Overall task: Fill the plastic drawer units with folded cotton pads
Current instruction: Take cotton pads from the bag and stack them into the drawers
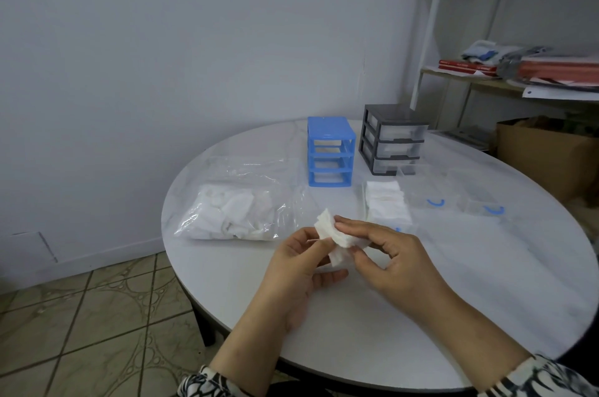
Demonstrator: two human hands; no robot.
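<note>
Both hands, left (pixel 299 262) and right (pixel 393 255), are pinching one soft, white, bent pad (pixel 334 234) over the round bench (pixel 470 267).

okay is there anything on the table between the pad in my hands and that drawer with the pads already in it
Nothing visible stands between them. The cotton pad, held by both hands, is just in front of the clear drawer of folded pads, with only bare table there.

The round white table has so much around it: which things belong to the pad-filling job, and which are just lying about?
Part of the job:
- white cotton pad held by left hand and right hand
- clear plastic bag of pads
- blue plastic drawer frame
- grey plastic drawer unit
- clear drawer of folded pads

Just lying about:
- red books on the shelf
- brown cardboard box
</note>
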